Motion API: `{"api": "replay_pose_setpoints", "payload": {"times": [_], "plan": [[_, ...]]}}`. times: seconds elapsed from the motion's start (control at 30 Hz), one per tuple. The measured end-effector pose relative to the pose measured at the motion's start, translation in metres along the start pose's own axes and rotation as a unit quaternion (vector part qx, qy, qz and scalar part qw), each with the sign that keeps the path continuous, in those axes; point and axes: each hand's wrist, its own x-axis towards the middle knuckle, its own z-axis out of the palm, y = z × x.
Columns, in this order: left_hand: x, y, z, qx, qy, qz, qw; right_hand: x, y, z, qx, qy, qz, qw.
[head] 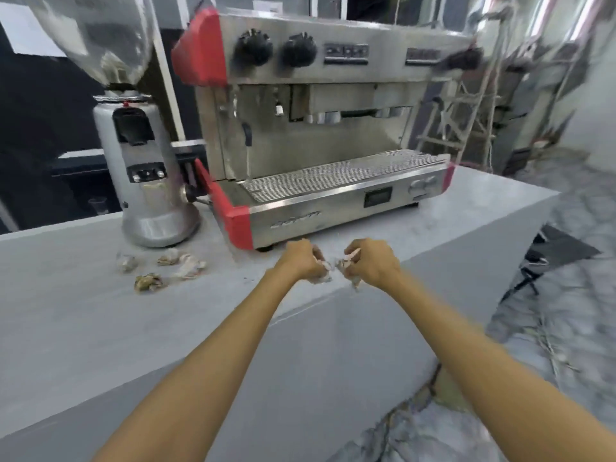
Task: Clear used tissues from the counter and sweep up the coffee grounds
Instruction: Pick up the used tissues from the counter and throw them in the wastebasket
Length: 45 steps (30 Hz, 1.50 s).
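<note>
My left hand (301, 260) and my right hand (371, 261) are close together over the grey counter (76, 315), just in front of the espresso machine. Each fist is closed on a crumpled white tissue; bits of tissue (325, 276) stick out below the left fist and more tissue (354, 281) below the right. Several more crumpled, stained tissues lie on the counter to the left, near the grinder: one (126, 262), one (168, 257), a larger pale one (190, 266) and a brown-stained one (148, 283). A few dark specks of coffee grounds (246, 280) dot the counter.
A steel and red espresso machine (333, 128) stands at the back of the counter. A silver coffee grinder (146, 168) with a clear hopper stands to its left. The counter's front edge runs diagonally below my hands. Marbled floor (550, 328) and a dark folding stand (546, 261) lie to the right.
</note>
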Motion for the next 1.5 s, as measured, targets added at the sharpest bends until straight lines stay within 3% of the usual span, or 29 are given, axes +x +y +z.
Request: {"api": "replay_pose_setpoints", "payload": {"times": [0.33, 0.67, 0.93, 1.17, 1.33, 1.5], "plan": [[0.039, 0.203, 0.214, -0.083, -0.086, 0.095, 0.988, -0.064, 0.262, -0.105, 0.042, 0.064, 0.169, 0.983], [0.167, 0.289, 0.391, -0.1, -0.109, 0.093, 0.985, 0.001, 0.467, -0.113, 0.136, 0.093, 0.291, 0.942], [0.297, 0.275, 0.556, -0.141, -0.097, 0.02, 0.985, 0.095, 0.644, -0.027, 0.183, 0.15, 0.332, 0.913], [0.386, 0.233, 0.691, -0.125, -0.084, -0.017, 0.988, 0.17, 0.766, 0.064, 0.164, 0.099, 0.315, 0.929], [0.422, 0.231, 0.73, -0.095, -0.117, -0.006, 0.989, 0.202, 0.817, 0.082, 0.167, 0.089, 0.313, 0.931], [0.425, 0.252, 0.708, -0.088, -0.116, -0.02, 0.989, 0.209, 0.817, 0.049, 0.159, 0.04, 0.307, 0.937]]}}
